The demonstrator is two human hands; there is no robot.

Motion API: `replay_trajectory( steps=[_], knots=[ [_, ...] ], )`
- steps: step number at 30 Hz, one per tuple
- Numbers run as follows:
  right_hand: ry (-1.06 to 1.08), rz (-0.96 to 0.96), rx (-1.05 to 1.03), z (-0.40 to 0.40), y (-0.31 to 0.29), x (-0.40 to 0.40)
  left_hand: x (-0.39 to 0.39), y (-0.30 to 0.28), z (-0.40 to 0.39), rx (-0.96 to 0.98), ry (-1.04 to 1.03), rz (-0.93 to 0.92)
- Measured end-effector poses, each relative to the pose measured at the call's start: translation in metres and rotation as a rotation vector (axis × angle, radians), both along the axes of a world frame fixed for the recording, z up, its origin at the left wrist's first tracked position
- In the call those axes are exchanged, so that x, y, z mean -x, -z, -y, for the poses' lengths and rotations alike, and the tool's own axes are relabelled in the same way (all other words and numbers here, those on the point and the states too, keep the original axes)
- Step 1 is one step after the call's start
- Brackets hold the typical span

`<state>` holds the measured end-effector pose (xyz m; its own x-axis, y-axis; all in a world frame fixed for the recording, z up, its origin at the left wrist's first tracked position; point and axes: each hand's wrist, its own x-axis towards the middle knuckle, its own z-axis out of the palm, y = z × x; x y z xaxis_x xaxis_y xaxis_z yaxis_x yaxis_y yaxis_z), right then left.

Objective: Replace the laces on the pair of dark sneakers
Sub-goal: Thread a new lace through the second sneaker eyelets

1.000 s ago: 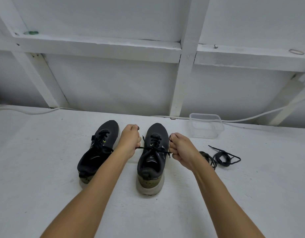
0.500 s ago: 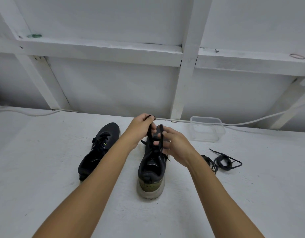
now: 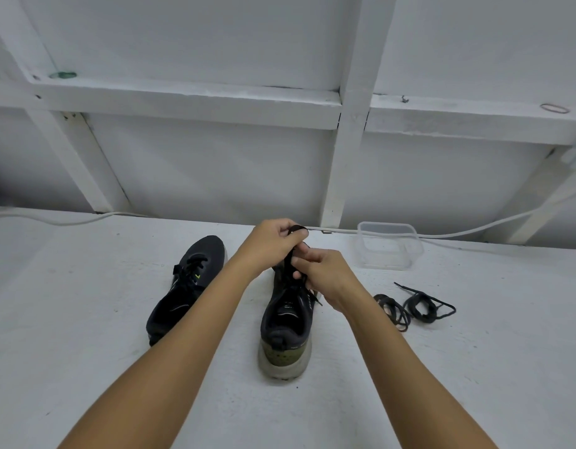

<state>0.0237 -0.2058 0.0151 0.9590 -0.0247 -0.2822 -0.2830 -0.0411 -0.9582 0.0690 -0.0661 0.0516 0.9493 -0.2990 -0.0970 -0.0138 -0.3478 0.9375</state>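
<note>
The right sneaker [image 3: 286, 322] stands near the middle of the white surface [image 3: 85, 367], heel toward the camera, toe pointing to 12 o'clock. Its black lace [image 3: 290, 264] rises from the eyelets in a taut strand up to both hands, which meet just above the front of the shoe. The left hand [image 3: 270, 243] is curled, thumb and fingers pinching the top of the lace, where a small loop shows over the knuckles. The right hand [image 3: 322, 273] sits just below it at 4 o'clock, fingers curled round the same strand lower down; whether it pinches one strand or two is hard to tell, since the fingers cover it.

The left sneaker [image 3: 186, 286] lies at 9 o'clock from the right one, apart from it, toe angled toward 1 o'clock, laced, with a small yellow-green mark on its side.

At 3 o'clock from the right sneaker, two bundles of spare laces [image 3: 416, 307] lie coiled on the surface, close together. A clear tub [image 3: 388, 246] stands at 1 o'clock, near the back edge. A white cable [image 3: 474, 230] runs along that edge, against a white framed wall [image 3: 189, 102].
</note>
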Motion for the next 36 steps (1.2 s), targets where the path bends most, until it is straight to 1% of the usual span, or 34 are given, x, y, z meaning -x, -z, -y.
replay_trajectory(
  steps=[1, 4, 5, 7, 10, 14, 16, 20, 23, 25, 28, 31, 34, 36],
  knots=[
    [-0.037, -0.012, 0.014, 0.001, -0.001, 0.000, -0.001, 0.000, 0.000, -0.008, -0.002, 0.008],
    [-0.141, -0.061, -0.031, 0.002, -0.003, 0.002, -0.003, -0.002, -0.003, 0.003, 0.011, 0.011],
    [-0.157, -0.050, -0.004, 0.001, -0.003, 0.003, -0.004, -0.003, -0.003, 0.008, 0.028, 0.003],
    [-0.136, 0.006, 0.039, -0.002, -0.003, 0.004, -0.004, -0.002, -0.003, 0.019, 0.072, -0.021],
    [-0.037, 0.087, 0.050, -0.006, 0.000, 0.003, -0.002, 0.000, -0.003, 0.016, 0.107, -0.040],
    [-0.007, 0.076, 0.025, -0.002, 0.004, 0.003, 0.005, 0.009, -0.013, 0.096, 0.074, -0.074],
    [-0.013, 0.054, -0.008, -0.001, 0.005, 0.006, 0.010, 0.017, -0.017, 0.141, 0.012, -0.123],
    [0.061, 0.032, -0.113, 0.002, 0.009, 0.009, 0.025, 0.042, -0.016, 0.180, -0.092, -0.183],
    [0.050, 0.030, -0.273, 0.005, 0.010, 0.011, 0.036, 0.055, -0.019, 0.254, -0.057, -0.218],
    [0.051, 0.017, -0.354, 0.007, 0.010, 0.012, 0.039, 0.058, -0.020, 0.274, -0.014, -0.168],
    [0.017, 0.005, -0.403, 0.009, 0.009, 0.013, 0.040, 0.058, -0.019, 0.235, 0.047, -0.101],
    [-0.013, 0.002, -0.388, 0.011, 0.009, 0.012, 0.035, 0.052, -0.019, 0.143, 0.103, -0.099],
    [-0.055, 0.024, -0.282, 0.013, 0.008, 0.013, 0.025, 0.046, -0.023, 0.075, 0.146, -0.180],
    [-0.096, 0.058, -0.198, 0.016, 0.008, 0.016, 0.022, 0.042, -0.025, 0.076, 0.180, -0.275]
  ],
)
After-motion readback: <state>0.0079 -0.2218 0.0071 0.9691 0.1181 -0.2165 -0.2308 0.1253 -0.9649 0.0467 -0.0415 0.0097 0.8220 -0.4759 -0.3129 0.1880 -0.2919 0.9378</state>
